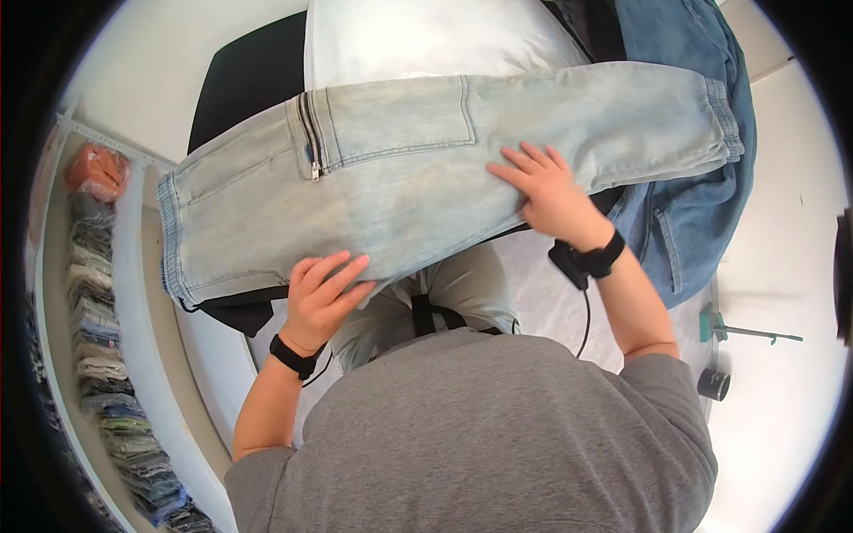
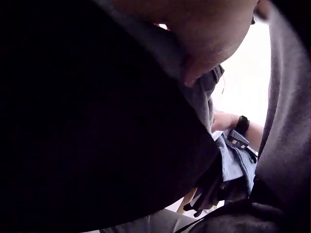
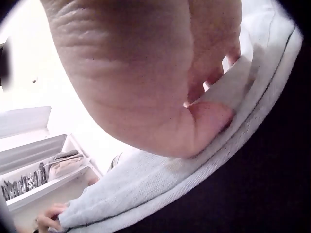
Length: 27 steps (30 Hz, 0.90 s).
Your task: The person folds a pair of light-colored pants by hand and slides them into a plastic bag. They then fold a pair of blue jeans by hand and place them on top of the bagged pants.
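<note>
A pair of light-blue denim pants [image 1: 400, 195], folded lengthwise, lies across the black surface in front of me. Its elastic waistband [image 1: 171, 238] is at the left and a gathered cuff [image 1: 724, 120] at the right; a metal zipper [image 1: 310, 138] runs beside a stitched pocket. My left hand [image 1: 324, 298] rests its loosely extended fingers on the near edge, left of the middle. Farther right, my right hand [image 1: 555, 195] lies with spread fingers on the leg. From the right wrist view, the thumb [image 3: 211, 126] touches the denim close to its folded edge.
Behind the pants lies a glossy white item [image 1: 435, 40]. Darker blue jeans [image 1: 684, 222] hang over the right side. At the left stands a shelf [image 1: 147, 266] of bagged, folded clothes, with an orange bundle [image 1: 98, 171] at its far end. Black material [image 1: 253, 75] shows at back left.
</note>
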Each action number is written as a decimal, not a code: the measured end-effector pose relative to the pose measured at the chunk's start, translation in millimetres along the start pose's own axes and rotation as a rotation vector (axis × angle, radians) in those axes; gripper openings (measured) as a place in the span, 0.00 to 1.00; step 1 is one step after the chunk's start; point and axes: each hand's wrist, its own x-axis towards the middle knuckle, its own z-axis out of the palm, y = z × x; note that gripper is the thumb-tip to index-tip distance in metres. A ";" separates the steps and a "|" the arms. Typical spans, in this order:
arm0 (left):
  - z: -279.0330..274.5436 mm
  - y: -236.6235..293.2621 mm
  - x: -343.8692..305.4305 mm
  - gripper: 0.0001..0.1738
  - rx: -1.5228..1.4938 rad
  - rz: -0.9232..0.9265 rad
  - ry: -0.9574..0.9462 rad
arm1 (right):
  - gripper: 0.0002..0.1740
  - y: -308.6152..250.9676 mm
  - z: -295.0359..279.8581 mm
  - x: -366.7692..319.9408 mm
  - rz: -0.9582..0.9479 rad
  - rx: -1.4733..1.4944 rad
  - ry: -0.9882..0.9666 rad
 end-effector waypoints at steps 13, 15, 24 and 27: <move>-4.2 9.9 12.0 0.09 -0.070 -0.099 -0.144 | 0.43 70.4 -15.0 -13.5 0.416 -0.256 -0.311; -0.5 17.4 11.5 0.06 0.012 -0.151 -0.108 | 0.37 36.7 -23.8 -1.5 0.016 0.182 -0.153; -10.7 13.3 2.6 0.06 -0.187 -0.042 -0.303 | 0.38 -7.6 3.4 16.1 0.042 0.030 -0.313; -4.3 16.9 12.1 0.08 -0.204 -0.075 -0.201 | 0.30 14.3 -22.4 48.5 -0.018 0.128 -0.286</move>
